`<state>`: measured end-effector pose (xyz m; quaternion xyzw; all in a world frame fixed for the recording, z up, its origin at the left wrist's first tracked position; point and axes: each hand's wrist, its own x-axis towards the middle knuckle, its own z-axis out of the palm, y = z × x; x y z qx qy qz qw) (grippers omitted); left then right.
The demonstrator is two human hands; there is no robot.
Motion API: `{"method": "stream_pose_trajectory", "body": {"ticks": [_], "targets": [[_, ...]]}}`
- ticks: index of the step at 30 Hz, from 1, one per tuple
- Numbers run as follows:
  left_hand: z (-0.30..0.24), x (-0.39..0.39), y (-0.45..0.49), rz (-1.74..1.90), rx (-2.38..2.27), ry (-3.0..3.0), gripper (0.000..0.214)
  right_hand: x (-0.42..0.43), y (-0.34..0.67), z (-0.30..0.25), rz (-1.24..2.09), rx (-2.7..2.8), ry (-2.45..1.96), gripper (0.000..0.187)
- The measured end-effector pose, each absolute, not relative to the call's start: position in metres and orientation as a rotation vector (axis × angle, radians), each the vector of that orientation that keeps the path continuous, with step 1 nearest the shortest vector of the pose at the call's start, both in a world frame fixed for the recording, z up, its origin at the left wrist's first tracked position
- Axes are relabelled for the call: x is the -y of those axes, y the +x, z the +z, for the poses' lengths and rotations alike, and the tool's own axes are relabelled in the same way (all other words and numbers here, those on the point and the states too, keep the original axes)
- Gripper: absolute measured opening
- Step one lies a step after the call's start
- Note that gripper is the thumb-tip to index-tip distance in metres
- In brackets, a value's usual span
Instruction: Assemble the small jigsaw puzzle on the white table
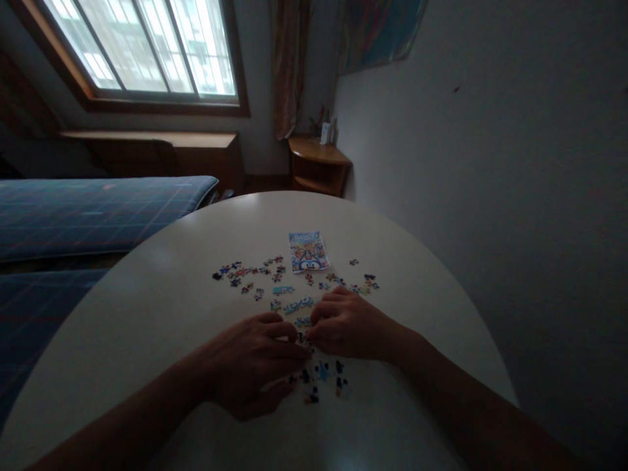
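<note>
My left hand [258, 363] rests low over the round table with its fingers apart, the fingertips touching small puzzle pieces [301, 337] in the middle. Facing it, my right hand [346, 322] has its fingers bent together in a pinch at the same pieces; its fingertips partly cover what they grip. Just beyond the hands lie joined light-blue puzzle strips [299, 305] and a shorter blue strip [283, 290]. Dark and blue loose pieces [322, 371] lie on the near side, partly behind my left fingers.
A printed picture sheet [308, 252] lies farther back on the white table [196, 261]. Loose puzzle pieces [240, 271] spread to its left, and more pieces [367, 284] to its right. A plaid mattress [98, 212] stands left of the table, a wall [466, 163] to the right.
</note>
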<state>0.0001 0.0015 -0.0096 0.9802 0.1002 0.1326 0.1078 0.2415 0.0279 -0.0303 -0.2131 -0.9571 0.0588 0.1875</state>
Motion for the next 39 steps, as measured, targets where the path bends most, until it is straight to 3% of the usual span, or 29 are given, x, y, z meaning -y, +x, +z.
{"method": "stream_pose_trajectory", "body": {"ticks": [6, 22, 33, 39], "targets": [[-0.0091, -0.0037, -0.0020, 0.405, -0.263, 2.848, 0.025, -0.0261, 0.2401, -0.0277, 0.291, 2.708, -0.570, 0.006], [-0.0122, -0.0050, -0.0048, 0.392, -0.294, 2.829, 0.030, -0.0199, 0.2355, -0.0237, 0.589, 2.618, -0.720, 0.033], [-0.0119, -0.0051, -0.0033, 0.435, -0.286, 2.830, 0.029, -0.0198, 0.2345, -0.0237, 0.540, 2.620, -0.757, 0.034], [-0.0108, -0.0050, -0.0020, 0.368, -0.285, 2.793, 0.028, -0.0219, 0.2360, -0.0318, 0.309, 2.616, -0.776, 0.025]]}}
